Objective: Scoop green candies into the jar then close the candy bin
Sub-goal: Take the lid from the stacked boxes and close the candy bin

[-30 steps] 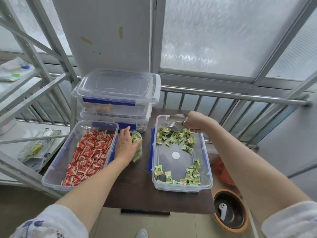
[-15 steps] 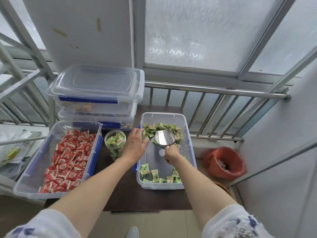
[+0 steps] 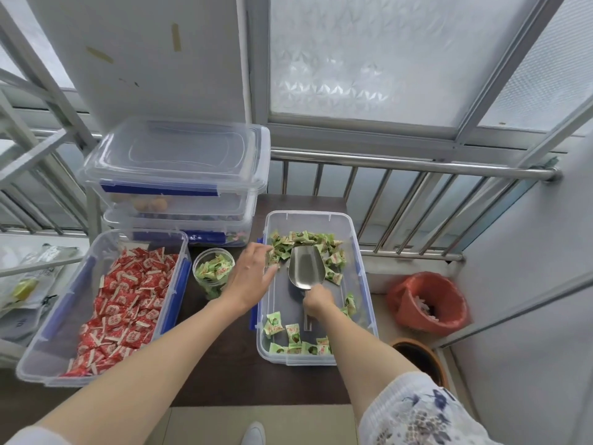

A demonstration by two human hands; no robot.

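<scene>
- Two hands were in view over the dark counter (image 3: 224, 364). The right hand (image 3: 316, 298) was closed around the handle of a metal scoop (image 3: 303, 268), whose empty bowl lay inside the open candy bin (image 3: 362, 284).
- The left hand (image 3: 248, 281) was spread open at the bin's left rim, fingertips touching the green candies (image 3: 305, 240) heaped at the far end — holding nothing that could be made out.
- More green candies lay along the near end.
- The jar (image 3: 213, 271) stood just left of the bin, part-filled with green candies.
- A bin of red candies (image 3: 128, 303) sat further left — uncovered.
- Lidded containers (image 3: 179, 175) were stacked behind.
</scene>
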